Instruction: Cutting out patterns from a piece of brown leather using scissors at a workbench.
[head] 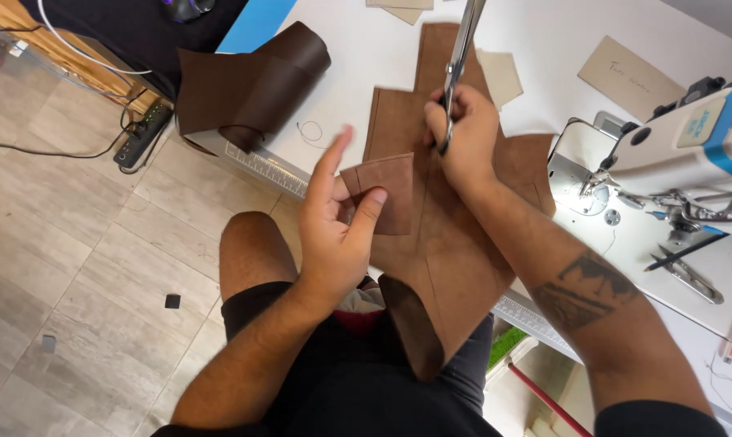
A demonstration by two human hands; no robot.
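A white tabletop (544,48) stands over a pale tiled floor (74,267), with a sewing machine (690,154) at three o'clock and a roll of brown leather (253,85) at eleven. The left hand (334,218) pinches a small brown leather piece (386,190) between thumb and fingers, index finger raised. The right hand (463,133), fingers curled tight, grips scissors (457,57) over the large leather panel (455,259) draped off the tabletop's edge.

White table (544,48) bears brown leather (455,243), leather roll (253,89), sewing machine (690,150), snips (690,275)
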